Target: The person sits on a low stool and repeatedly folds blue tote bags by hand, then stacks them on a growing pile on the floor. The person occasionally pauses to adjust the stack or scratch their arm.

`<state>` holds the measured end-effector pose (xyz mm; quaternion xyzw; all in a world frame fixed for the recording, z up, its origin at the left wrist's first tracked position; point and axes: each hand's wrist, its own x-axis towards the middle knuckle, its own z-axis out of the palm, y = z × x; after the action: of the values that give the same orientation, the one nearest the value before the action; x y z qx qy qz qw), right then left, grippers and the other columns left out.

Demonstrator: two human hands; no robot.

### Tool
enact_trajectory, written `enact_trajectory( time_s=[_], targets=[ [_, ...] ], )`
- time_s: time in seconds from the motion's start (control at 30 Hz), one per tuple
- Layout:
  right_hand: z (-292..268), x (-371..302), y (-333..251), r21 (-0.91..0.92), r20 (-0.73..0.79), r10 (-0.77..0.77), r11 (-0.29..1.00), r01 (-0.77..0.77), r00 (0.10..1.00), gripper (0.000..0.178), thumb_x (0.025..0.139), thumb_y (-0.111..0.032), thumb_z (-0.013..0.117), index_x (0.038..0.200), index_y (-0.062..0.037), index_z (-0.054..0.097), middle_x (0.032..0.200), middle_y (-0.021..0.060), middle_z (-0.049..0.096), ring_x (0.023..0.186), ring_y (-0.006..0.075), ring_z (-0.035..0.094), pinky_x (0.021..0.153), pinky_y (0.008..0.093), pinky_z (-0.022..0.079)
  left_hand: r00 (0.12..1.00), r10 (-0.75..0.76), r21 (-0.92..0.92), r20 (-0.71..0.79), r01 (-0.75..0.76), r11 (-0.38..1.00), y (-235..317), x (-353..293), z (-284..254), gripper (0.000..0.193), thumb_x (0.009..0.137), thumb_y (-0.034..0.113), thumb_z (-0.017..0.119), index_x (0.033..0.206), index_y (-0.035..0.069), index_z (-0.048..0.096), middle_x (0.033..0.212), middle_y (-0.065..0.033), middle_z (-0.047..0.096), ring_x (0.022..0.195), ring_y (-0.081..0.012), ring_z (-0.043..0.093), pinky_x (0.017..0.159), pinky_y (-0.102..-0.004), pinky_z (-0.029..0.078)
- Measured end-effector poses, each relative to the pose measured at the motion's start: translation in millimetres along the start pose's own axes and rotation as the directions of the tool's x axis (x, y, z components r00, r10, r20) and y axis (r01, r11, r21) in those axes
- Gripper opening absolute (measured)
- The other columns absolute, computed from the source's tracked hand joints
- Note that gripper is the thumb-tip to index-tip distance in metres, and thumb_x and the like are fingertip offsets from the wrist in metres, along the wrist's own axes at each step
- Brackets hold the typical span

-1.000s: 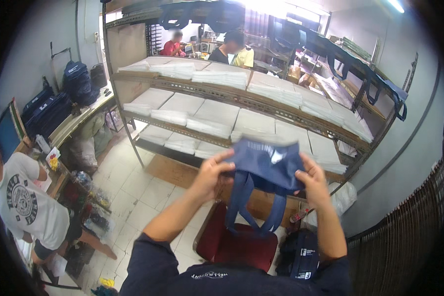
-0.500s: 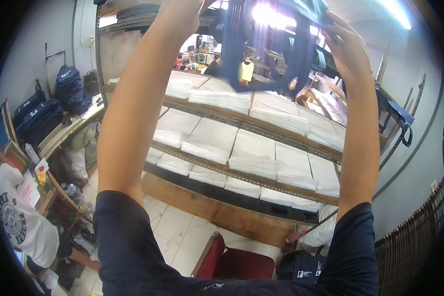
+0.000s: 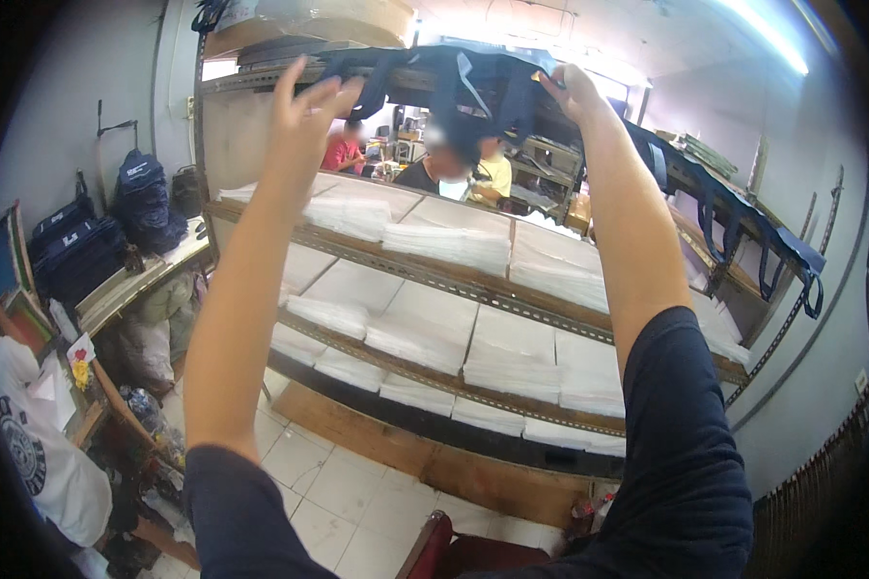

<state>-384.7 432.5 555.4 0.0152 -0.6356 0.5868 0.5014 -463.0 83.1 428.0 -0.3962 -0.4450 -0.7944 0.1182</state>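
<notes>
A navy cloth tote bag [image 3: 497, 77] lies over the edge of the rack's top shelf, its strap handles dangling in front. My right hand [image 3: 574, 94] is raised to the bag's right part, thumb and fingers pinched on its edge. At the bag's left end my left hand [image 3: 311, 106] is lifted with fingers spread, slightly blurred, beside a hanging strap. More navy bags [image 3: 719, 193] with drooping straps lie along the same shelf to the right.
Stacks of white sheets [image 3: 444, 246] fill the metal rack's lower shelves. People [image 3: 434, 169] sit beyond the rack. Dark folded bags [image 3: 77, 241] lie on a side table at left. A red chair [image 3: 444, 550] stands below me; a cardboard box [image 3: 319, 24] is up at top left.
The bag held up between both hands now rests on the top shelf edge. My left hand's fingers have spread off it. The view has tilted up, showing more of the shelf.
</notes>
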Motion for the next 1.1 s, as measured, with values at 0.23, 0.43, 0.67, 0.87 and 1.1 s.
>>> enact_trajectory(
  time_s=[0.23, 0.43, 0.67, 0.87, 1.1],
  targets=[
    [-34.4, 33.0, 3.8, -0.177, -0.114, 0.112, 0.975, -0.131, 0.987, 0.024, 0.072, 0.009, 0.048, 0.096, 0.0033, 0.048, 0.096, 0.0101, 0.045, 0.084, 0.0214, 0.055, 0.076, 0.0268, 0.057, 0.917, -0.375, 0.132, -0.135, 0.391, 0.911, -36.6, -176.9, -147.1, 0.069, 0.080, 0.029, 0.064, 0.138, 0.011, 0.032, 0.112, -0.0056, 0.057, 0.094, -0.0133, 0.054, 0.080, -0.0293, 0.040],
    [27.7, -23.1, -19.6, -0.521, -0.284, -0.148, 0.854, -0.022, 0.947, 0.036, 0.074, 0.004, 0.051, 0.110, 0.0056, 0.051, 0.110, 0.0150, 0.051, 0.087, 0.0255, 0.061, 0.076, 0.0294, 0.057, 0.641, -0.626, 0.053, -0.445, 0.716, 0.696, -45.4, -317.9, -217.6, 0.053, 0.084, 0.028, 0.060, 0.131, 0.012, 0.041, 0.108, -0.0057, 0.057, 0.089, -0.0143, 0.052, 0.077, -0.0299, 0.040],
    [18.4, -15.3, -4.0, -0.886, -0.314, -0.397, 0.449, -0.115, 0.863, 0.029, 0.073, -0.016, 0.059, 0.092, 0.0055, 0.064, 0.095, 0.0180, 0.064, 0.096, 0.0265, 0.062, 0.082, 0.0350, 0.050, 0.342, -0.793, -0.202, -0.505, 0.846, 0.493, -62.0, -423.2, -219.1, 0.045, 0.086, 0.026, 0.056, 0.127, 0.010, 0.045, 0.102, -0.0050, 0.057, 0.083, -0.0127, 0.052, 0.072, -0.0284, 0.041],
    [33.5, -37.9, -12.7, -0.988, -0.154, -0.460, 0.064, -0.140, 0.874, 0.044, 0.076, -0.032, 0.059, 0.108, -0.0020, 0.061, 0.115, 0.0173, 0.055, 0.099, 0.0328, 0.061, 0.081, 0.0419, 0.049, 0.275, -0.863, -0.210, -0.424, 0.897, 0.389, -59.3, -458.0, -207.4, 0.046, 0.084, 0.032, 0.059, 0.123, 0.010, 0.047, 0.099, -0.0055, 0.056, 0.082, -0.0161, 0.052, 0.071, -0.0296, 0.041],
    [53.8, -55.5, -13.7, -0.789, 0.509, -0.421, -0.576, 0.213, 0.751, 0.049, 0.081, -0.039, 0.056, 0.125, -0.0190, 0.050, 0.119, 0.0109, 0.054, 0.106, 0.0279, 0.056, 0.086, 0.0444, 0.047, 0.223, -0.913, -0.179, -0.343, 0.938, 0.296, -69.6, -505.8, -220.9, 0.058, 0.080, 0.044, 0.064, 0.124, 0.010, 0.048, 0.105, -0.0046, 0.060, 0.083, -0.0153, 0.054, 0.070, -0.0296, 0.043]
  ],
)
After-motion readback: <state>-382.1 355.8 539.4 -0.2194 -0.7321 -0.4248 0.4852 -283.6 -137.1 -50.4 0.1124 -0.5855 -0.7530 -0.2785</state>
